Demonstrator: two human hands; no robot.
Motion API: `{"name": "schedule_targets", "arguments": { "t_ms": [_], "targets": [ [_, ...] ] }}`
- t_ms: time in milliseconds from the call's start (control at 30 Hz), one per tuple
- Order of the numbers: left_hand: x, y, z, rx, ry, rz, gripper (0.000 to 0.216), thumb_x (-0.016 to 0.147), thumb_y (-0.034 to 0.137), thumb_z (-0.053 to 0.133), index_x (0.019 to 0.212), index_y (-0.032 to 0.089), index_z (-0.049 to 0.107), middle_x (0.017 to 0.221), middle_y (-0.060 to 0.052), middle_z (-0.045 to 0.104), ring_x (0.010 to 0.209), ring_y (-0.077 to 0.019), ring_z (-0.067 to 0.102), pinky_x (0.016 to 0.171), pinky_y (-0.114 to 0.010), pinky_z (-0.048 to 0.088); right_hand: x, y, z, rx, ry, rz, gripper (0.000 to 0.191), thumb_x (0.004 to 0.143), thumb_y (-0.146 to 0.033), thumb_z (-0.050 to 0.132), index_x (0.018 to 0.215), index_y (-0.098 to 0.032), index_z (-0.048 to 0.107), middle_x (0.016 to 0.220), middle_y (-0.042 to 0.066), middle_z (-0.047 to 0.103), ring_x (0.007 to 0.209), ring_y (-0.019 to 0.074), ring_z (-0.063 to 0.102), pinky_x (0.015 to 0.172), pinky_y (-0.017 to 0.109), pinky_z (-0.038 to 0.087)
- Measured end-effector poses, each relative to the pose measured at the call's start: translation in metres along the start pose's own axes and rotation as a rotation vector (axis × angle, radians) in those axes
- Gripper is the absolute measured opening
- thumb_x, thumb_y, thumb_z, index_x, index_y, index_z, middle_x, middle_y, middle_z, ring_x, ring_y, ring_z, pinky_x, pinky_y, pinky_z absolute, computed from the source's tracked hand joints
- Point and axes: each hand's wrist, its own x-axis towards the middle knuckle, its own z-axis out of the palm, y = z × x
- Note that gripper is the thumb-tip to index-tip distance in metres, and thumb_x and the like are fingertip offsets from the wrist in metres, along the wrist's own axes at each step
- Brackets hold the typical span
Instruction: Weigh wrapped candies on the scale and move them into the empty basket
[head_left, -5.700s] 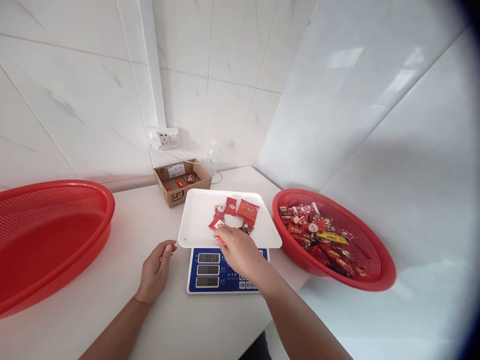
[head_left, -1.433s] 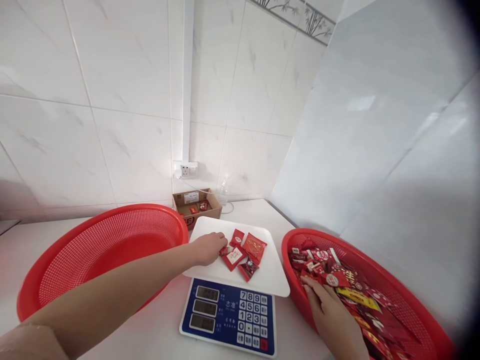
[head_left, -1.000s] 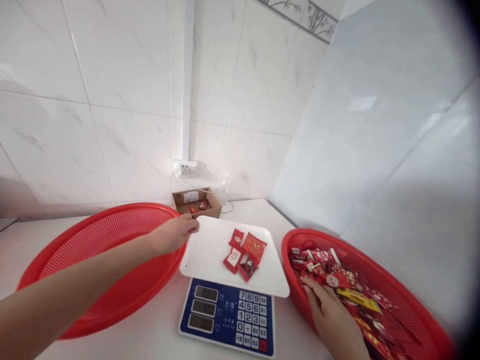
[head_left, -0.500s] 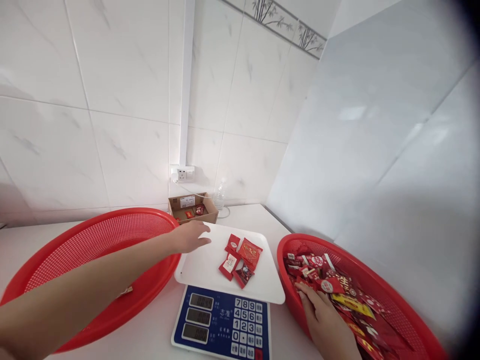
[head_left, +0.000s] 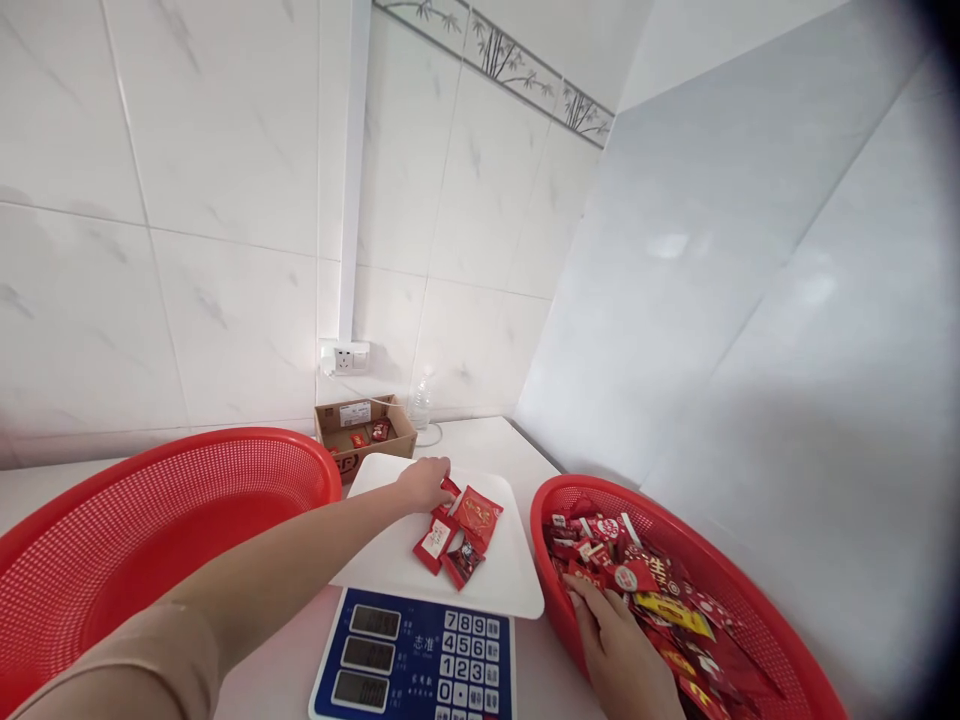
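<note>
My left hand (head_left: 426, 486) reaches over the white scale tray (head_left: 514, 590), its fingers closed on a small red candy packet (head_left: 450, 487). Beside it on the tray lie a larger red packet (head_left: 478, 512), a red packet with a pale label (head_left: 435, 543) and a dark red shiny one (head_left: 463, 563). My right hand (head_left: 626, 645) rests over the near left side of the right red basket (head_left: 750, 560), fingers stretched out and touching the packets there. Several red wrapped snacks and a yellow packet (head_left: 675, 612) fill that basket.
A blue scale keypad (head_left: 416, 655) sits below the tray. Another red basket (head_left: 217, 480) stands at left, partly behind my left arm. At the back are a cardboard box (head_left: 375, 440) with a few packets, a clear plastic bottle (head_left: 422, 403) and a wall socket (head_left: 345, 357).
My left hand has moved right over the tray, from its left edge to the small red packet, and closed on it. My right hand stays at the basket. The view has shifted slightly.
</note>
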Motion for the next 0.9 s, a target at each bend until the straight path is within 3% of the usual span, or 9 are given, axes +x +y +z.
{"name": "schedule_targets", "arguments": {
  "t_ms": [133, 267, 400, 533, 633, 700, 800, 900],
  "targets": [
    [-0.010, -0.004, -0.009, -0.100, 0.033, -0.010, 0.029, 0.087, 0.033, 0.054, 0.112, 0.016, 0.055, 0.105, -0.006, 0.061, 0.085, -0.0171, 0.062, 0.073, -0.036, 0.053, -0.001, 0.003, 0.004, -0.011, 0.036, -0.036, 0.037, 0.087, -0.037, 0.033, 0.104, -0.027, 0.065, 0.103, 0.004, 0.068, 0.077, 0.0168, 0.067, 0.058, 0.023, 0.052],
    [-0.037, -0.016, -0.040, -0.186, 0.125, 0.013, 0.031, 0.088, 0.031, 0.051, 0.116, 0.017, 0.050, 0.095, -0.004, 0.063, 0.075, -0.0146, 0.062, 0.065, -0.031, 0.052, -0.001, 0.006, 0.006, -0.010, 0.034, -0.043, 0.036, 0.086, -0.039, 0.034, 0.103, -0.028, 0.065, 0.108, 0.004, 0.067, 0.083, 0.0171, 0.067, 0.060, 0.023, 0.053],
    [-0.079, -0.045, -0.074, -0.163, 0.208, -0.014, 0.031, 0.084, 0.019, 0.043, 0.114, 0.025, 0.050, 0.090, 0.000, 0.065, 0.076, -0.0163, 0.063, 0.065, -0.027, 0.050, -0.002, 0.008, 0.006, -0.015, 0.026, -0.050, 0.036, 0.086, -0.038, 0.034, 0.104, -0.029, 0.064, 0.108, 0.003, 0.067, 0.085, 0.0172, 0.067, 0.060, 0.023, 0.052],
    [-0.114, -0.084, -0.089, -0.039, 0.220, -0.105, 0.031, 0.080, 0.018, 0.041, 0.107, 0.021, 0.056, 0.100, -0.008, 0.064, 0.084, -0.0240, 0.063, 0.072, -0.034, 0.048, -0.002, 0.006, 0.005, -0.026, 0.004, -0.033, 0.037, 0.086, -0.041, 0.033, 0.105, -0.030, 0.063, 0.110, 0.003, 0.065, 0.084, 0.0180, 0.066, 0.061, 0.025, 0.052],
    [-0.126, -0.096, -0.085, 0.054, 0.192, -0.131, 0.031, 0.080, 0.024, 0.044, 0.107, 0.019, 0.058, 0.110, -0.014, 0.061, 0.095, -0.0323, 0.060, 0.076, -0.041, 0.046, -0.002, 0.003, 0.003, -0.039, -0.004, 0.010, 0.039, 0.086, -0.044, 0.032, 0.107, -0.031, 0.063, 0.112, 0.003, 0.064, 0.084, 0.0194, 0.066, 0.058, 0.027, 0.051],
    [-0.127, -0.090, -0.077, 0.081, 0.168, -0.086, 0.031, 0.082, 0.030, 0.044, 0.109, 0.021, 0.058, 0.117, -0.012, 0.059, 0.105, -0.0326, 0.055, 0.084, -0.042, 0.044, -0.001, 0.001, 0.001, -0.042, -0.014, 0.028, 0.040, 0.086, -0.045, 0.032, 0.108, -0.031, 0.063, 0.113, 0.003, 0.064, 0.084, 0.0196, 0.066, 0.056, 0.027, 0.050],
    [-0.120, -0.064, -0.058, 0.074, 0.104, 0.032, 0.031, 0.086, 0.035, 0.044, 0.112, 0.024, 0.057, 0.119, -0.007, 0.060, 0.113, -0.0257, 0.051, 0.092, -0.036, 0.041, -0.001, -0.002, -0.001, -0.052, -0.036, 0.046, 0.041, 0.087, -0.046, 0.031, 0.108, -0.031, 0.063, 0.113, 0.003, 0.064, 0.084, 0.0197, 0.065, 0.056, 0.027, 0.050],
    [-0.103, -0.031, -0.039, 0.064, 0.039, 0.118, 0.036, 0.086, 0.042, 0.046, 0.112, 0.021, 0.058, 0.116, -0.008, 0.061, 0.112, -0.0247, 0.051, 0.093, -0.035, 0.040, -0.002, -0.004, -0.003, -0.051, -0.043, 0.042, 0.042, 0.087, -0.045, 0.030, 0.107, -0.030, 0.064, 0.112, 0.003, 0.064, 0.084, 0.0193, 0.065, 0.058, 0.027, 0.049]
  ]
}}
